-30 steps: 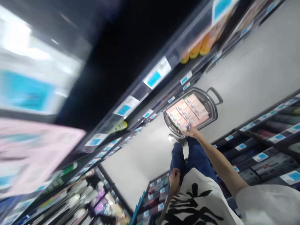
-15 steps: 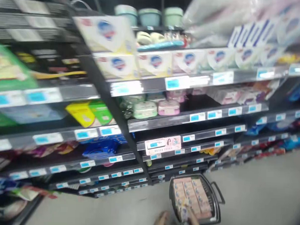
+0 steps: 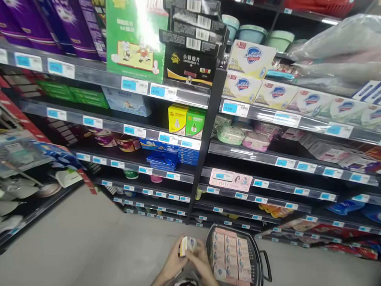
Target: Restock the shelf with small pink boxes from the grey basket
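Low in the view, in front of my body, a small white and yellow soap box (image 3: 189,244) is held between both hands. My left hand (image 3: 175,258) is closed around its left side. My right hand (image 3: 199,258) grips it from the right, fingers bent over the lower edge. Just right of my hands, a black basket (image 3: 257,274) with a side handle stands on the floor. Rows of pink soap boxes (image 3: 231,253) fill most of it.
Shelves ahead carry white Safeguard soap boxes (image 3: 278,94), pink and green soap cases (image 3: 256,141), and a large green box (image 3: 136,41). A pink label (image 3: 231,180) hangs on a lower shelf edge. Another rack (image 3: 29,187) stands at left; grey floor (image 3: 105,244) lies between.
My right hand has moved left from over the basket, with a soap box. Both hands now meet on the box in front of me. The view has turned left.
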The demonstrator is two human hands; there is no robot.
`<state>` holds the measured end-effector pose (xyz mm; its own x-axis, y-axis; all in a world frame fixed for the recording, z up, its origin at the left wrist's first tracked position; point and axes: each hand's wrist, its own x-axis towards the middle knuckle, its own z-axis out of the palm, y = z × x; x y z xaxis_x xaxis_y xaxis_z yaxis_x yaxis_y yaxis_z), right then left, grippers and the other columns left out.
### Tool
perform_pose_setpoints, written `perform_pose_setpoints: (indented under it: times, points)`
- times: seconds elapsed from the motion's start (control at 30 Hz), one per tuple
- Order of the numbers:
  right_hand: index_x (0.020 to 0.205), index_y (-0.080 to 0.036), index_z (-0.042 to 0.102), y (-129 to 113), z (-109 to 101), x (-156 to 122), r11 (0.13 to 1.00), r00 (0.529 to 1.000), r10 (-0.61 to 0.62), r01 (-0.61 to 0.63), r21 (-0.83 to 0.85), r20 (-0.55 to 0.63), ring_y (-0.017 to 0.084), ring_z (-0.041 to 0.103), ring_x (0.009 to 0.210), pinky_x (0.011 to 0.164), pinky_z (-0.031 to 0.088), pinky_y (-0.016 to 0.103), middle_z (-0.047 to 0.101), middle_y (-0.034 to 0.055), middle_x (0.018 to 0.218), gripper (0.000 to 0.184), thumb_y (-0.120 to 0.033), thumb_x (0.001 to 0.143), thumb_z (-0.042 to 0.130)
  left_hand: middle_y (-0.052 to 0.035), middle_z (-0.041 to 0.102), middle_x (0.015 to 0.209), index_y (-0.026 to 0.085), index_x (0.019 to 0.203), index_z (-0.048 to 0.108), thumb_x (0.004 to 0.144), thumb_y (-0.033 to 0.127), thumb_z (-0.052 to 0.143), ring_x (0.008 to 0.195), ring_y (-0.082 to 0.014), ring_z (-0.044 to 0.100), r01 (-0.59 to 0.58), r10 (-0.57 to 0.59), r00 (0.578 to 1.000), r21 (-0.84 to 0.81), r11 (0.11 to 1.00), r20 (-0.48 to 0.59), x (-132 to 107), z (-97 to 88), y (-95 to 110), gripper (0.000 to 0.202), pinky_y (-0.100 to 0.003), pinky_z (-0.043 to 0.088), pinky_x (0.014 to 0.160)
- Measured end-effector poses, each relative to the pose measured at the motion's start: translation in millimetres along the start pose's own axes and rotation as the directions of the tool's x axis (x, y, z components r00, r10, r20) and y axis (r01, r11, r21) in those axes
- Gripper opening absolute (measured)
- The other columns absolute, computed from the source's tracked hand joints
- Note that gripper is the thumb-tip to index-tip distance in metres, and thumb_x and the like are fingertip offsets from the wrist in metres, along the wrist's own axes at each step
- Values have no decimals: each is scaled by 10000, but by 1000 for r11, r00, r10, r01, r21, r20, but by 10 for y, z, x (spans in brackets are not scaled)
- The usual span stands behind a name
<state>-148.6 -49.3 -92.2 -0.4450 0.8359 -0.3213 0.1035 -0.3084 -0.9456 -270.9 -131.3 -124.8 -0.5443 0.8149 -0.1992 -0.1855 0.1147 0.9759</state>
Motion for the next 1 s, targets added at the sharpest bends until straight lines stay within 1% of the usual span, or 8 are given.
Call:
perform_pose_setpoints:
  times: [0.03, 0.1, 0.17, 0.23, 0.37, 0.5, 0.73, 1.0]
  points:
    - [922, -435, 755, -28, -9, -5, 999, 998, 39, -38, 35, -49, 358, 771, 854, 770, 595, 510, 759, -58, 787, 529, -578, 429, 882, 42, 739, 1200, 497, 1140, 701, 602, 319, 837, 1213, -342, 679, 5, -6, 1000, -38, 999, -14, -23, -28, 43, 583, -580, 446, 1152]
    - [945, -347, 762, -117, -41, -24, 992, 986, 117, -110, 67, -117, 327, 746, 815, 665, 577, 419, 764, -5, 834, 550, -594, 465, 866, 37, 750, 1172, 468, 1159, 679, 612, 368, 861, 1173, -344, 697, 36, -39, 999, -132, 991, -26, -56, -62, 136, 586, -567, 489, 1111]
    - [921, -305, 766, -211, -76, -47, 986, 980, 159, -151, 67, -123, 277, 695, 721, 559, 506, 344, 756, 18, 850, 519, -636, 524, 825, 10, 753, 1178, 420, 1177, 660, 581, 394, 896, 1172, -352, 693, 68, -74, 997, -217, 974, -18, -76, -70, 245, 642, -564, 504, 1091]
    - [904, -269, 767, -279, -101, -78, 987, 981, 151, -143, 74, -120, 231, 649, 669, 555, 473, 316, 745, 27, 847, 487, -640, 591, 802, -46, 735, 1248, 353, 1226, 633, 571, 392, 925, 1198, -357, 677, 83, -73, 996, -278, 957, 48, -87, -62, 369, 718, -567, 501, 1089]
    - [1000, -203, 747, -360, -110, -177, 987, 984, 104, -85, 136, -144, 173, 602, 623, 569, 442, 280, 732, 35, 840, 542, -630, 670, 803, -156, 586, 1491, 252, 1330, 550, 586, 343, 955, 1344, -356, 587, 55, 9, 987, -396, 916, 158, -94, -20, 612, 852, -541, 441, 1162]
    - [1057, -198, 723, -466, -103, -305, 984, 975, 75, -39, 173, -211, 141, 595, 616, 582, 449, 262, 738, 29, 903, 565, -628, 700, 800, -180, 525, 1547, 240, 1421, 487, 605, 302, 958, 1373, -352, 564, 83, 33, 969, -449, 890, 245, -109, 23, 769, 944, -522, 435, 1173]
    - [1072, -214, 709, -589, -46, -439, 983, 962, -3, 53, 175, -274, 165, 631, 790, 641, 495, 268, 713, 47, 1065, 500, -580, 742, 791, -170, 550, 1528, 240, 1441, 490, 647, 275, 942, 1377, -339, 565, 27, 139, 948, -508, 861, 286, -171, 19, 843, 915, -496, 461, 1151]
    - [1082, -216, 702, -562, 61, -448, 989, 977, 23, 8, 146, -214, 133, 590, 704, 639, 482, 265, 699, 28, 1002, 494, -583, 759, 770, -171, 563, 1513, 231, 1431, 482, 638, 238, 940, 1356, -330, 587, 13, 137, 958, -516, 857, 252, -212, -130, 788, 916, -479, 484, 1128]
